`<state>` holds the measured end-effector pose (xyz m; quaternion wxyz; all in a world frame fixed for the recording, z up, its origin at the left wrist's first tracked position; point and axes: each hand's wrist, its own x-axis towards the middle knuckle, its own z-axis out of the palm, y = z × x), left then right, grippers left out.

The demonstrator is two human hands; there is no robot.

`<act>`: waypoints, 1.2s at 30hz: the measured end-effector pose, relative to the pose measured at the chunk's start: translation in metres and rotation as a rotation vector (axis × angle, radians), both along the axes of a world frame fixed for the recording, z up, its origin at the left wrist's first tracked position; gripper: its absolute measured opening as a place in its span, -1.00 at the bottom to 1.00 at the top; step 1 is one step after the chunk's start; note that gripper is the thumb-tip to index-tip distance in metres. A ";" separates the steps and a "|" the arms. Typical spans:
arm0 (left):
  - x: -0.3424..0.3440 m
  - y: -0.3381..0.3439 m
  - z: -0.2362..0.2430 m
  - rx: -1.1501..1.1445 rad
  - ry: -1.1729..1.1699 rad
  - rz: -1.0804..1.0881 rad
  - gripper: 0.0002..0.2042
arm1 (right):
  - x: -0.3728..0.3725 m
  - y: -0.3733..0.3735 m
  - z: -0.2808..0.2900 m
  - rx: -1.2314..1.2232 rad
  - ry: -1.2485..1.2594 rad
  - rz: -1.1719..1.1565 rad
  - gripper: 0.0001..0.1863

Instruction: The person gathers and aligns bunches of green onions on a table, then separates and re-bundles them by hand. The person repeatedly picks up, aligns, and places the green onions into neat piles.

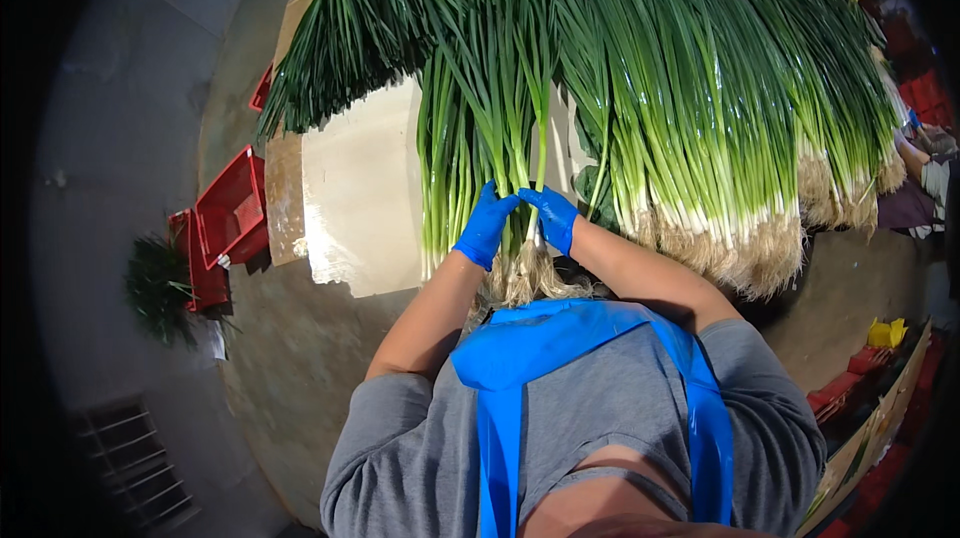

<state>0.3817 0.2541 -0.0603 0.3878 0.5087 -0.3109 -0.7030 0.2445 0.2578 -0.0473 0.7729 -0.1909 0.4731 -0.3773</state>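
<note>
Stalks of long green onion with pale, hairy-rooted ends (518, 153) lie at the near side of the cream-topped table (365, 188), gripped between the blue-gloved left hand (484, 228) and blue-gloved right hand (551, 218), whose undersides are hidden. Left, an open red plastic crate (232, 208) adjoins a second red crate (208, 288); whether it contains the dark green leaves (160, 288) is unclear.

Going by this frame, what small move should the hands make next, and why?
Probably squeeze the left hand and right hand gently together, gathering the green onions between them: both gloved hands sit at the lower stems, thumbs nearly meeting, just above the shaggy roots.
</note>
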 end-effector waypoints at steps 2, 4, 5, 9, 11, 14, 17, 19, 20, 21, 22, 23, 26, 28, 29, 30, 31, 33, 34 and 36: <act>0.007 0.003 -0.006 -0.093 0.020 -0.011 -0.31 | -0.003 -0.001 -0.003 0.048 -0.104 0.025 -0.61; 0.009 0.004 -0.003 -0.167 -0.083 -0.020 -0.28 | -0.002 -0.003 -0.004 0.072 -0.172 0.055 -0.60; 0.009 0.007 -0.001 -0.194 -0.081 -0.034 -0.27 | -0.002 -0.003 -0.004 0.090 -0.163 0.043 -0.59; -0.001 0.024 0.045 -0.433 -0.357 -0.088 -0.18 | 0.002 -0.002 0.005 0.093 -0.208 0.006 -0.54; 0.001 0.033 0.039 -0.790 -0.874 -0.116 -0.11 | 0.007 0.000 0.032 0.134 -0.160 0.036 -0.54; -0.008 0.035 0.065 -0.756 -1.080 -0.330 0.01 | -0.011 -0.018 -0.045 -0.339 0.040 0.343 -0.58; 0.004 0.035 0.043 -0.723 -1.322 -0.405 -0.02 | -0.007 -0.028 -0.016 -0.313 0.221 0.570 -0.55; 0.007 0.030 0.033 -0.637 -1.355 -0.366 -0.03 | -0.004 -0.037 -0.006 -0.184 0.406 0.576 -0.53; 0.007 0.032 0.030 -0.643 -1.357 -0.371 -0.07 | -0.015 -0.034 0.002 -0.364 0.670 0.669 -0.49; 0.008 0.034 0.031 -0.681 -1.370 -0.362 -0.09 | -0.027 -0.027 0.012 -0.431 0.718 0.624 -0.48; 0.009 0.037 0.032 -0.719 -1.379 -0.356 -0.10 | -0.041 -0.020 0.024 -0.494 0.769 0.576 -0.47; 0.012 0.040 0.033 -0.747 -1.390 -0.343 -0.11 | -0.051 -0.018 0.054 -0.480 1.189 0.643 -0.49; 0.014 0.047 0.034 -0.733 -1.362 -0.432 -0.14 | -0.094 -0.006 0.045 -0.460 1.472 0.488 -0.42; 0.017 0.051 0.036 -0.739 -1.366 -0.542 -0.12 | -0.098 -0.004 0.048 -0.376 1.541 0.575 -0.35; 0.019 0.055 0.039 -0.751 -1.361 -0.600 -0.11 | -0.098 -0.003 0.031 -0.446 1.580 0.610 -0.32; 0.021 0.058 0.045 -0.764 -1.363 -0.660 -0.10 | -0.095 -0.002 0.023 -0.522 1.612 0.640 -0.29; 0.024 0.061 0.048 -0.776 -1.364 -0.721 -0.09 | -0.095 -0.004 0.018 -0.491 1.617 0.647 -0.29; 0.028 0.059 0.046 -0.815 -1.326 -0.651 -0.08 | -0.092 -0.007 0.015 -0.429 1.625 0.660 -0.28; 0.028 0.053 0.048 -0.819 -1.312 -0.591 -0.09 | -0.091 -0.006 0.017 -0.435 1.544 0.592 -0.25; 0.024 0.038 0.058 -0.879 -1.300 -0.493 -0.18 | -0.076 -0.003 0.032 -0.488 1.460 0.525 -0.24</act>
